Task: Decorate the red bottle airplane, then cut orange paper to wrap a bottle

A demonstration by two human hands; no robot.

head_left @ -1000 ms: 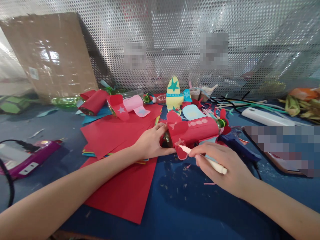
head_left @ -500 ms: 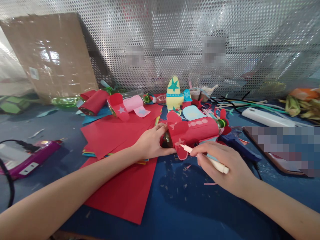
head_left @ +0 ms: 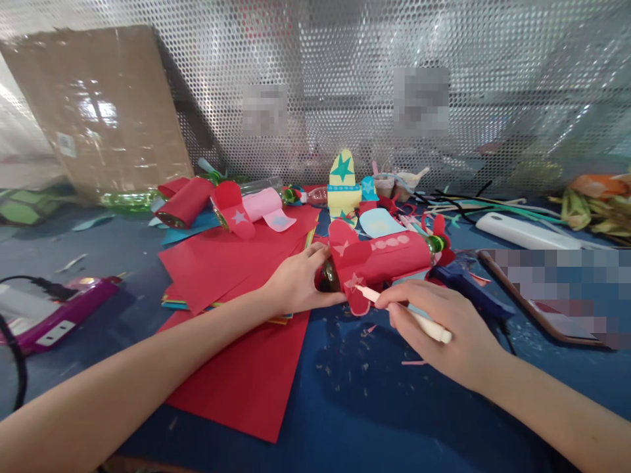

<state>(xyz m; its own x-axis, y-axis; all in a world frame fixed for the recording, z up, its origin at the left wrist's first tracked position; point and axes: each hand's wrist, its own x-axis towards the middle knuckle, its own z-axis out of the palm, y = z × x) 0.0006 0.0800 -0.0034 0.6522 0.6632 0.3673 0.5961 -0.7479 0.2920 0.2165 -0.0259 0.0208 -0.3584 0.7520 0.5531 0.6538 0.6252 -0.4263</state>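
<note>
A green bottle wrapped in red paper (head_left: 401,255) lies on its side, with pink dots along its body and red paper wings at the end towards me. My left hand (head_left: 300,279) grips its base, thumb below and fingers above. A pale marker pen (head_left: 417,315) is pinched in my right hand (head_left: 448,328). Its tip touches the pink star (head_left: 353,282) on the lower wing. Red paper sheets (head_left: 241,381) lie under and beside my left forearm.
Paper-wrapped bottle planes, one pink (head_left: 259,203), one yellow (head_left: 344,187), stand behind. A purple power strip (head_left: 64,315) lies left. On the right are a blue glue gun (head_left: 473,289), a phone (head_left: 537,309) and a white bar (head_left: 527,231). A perforated metal panel (head_left: 315,72) rises at the back.
Almost nothing differs. Both hands keep their hold, and the pen tip stays on the star.
</note>
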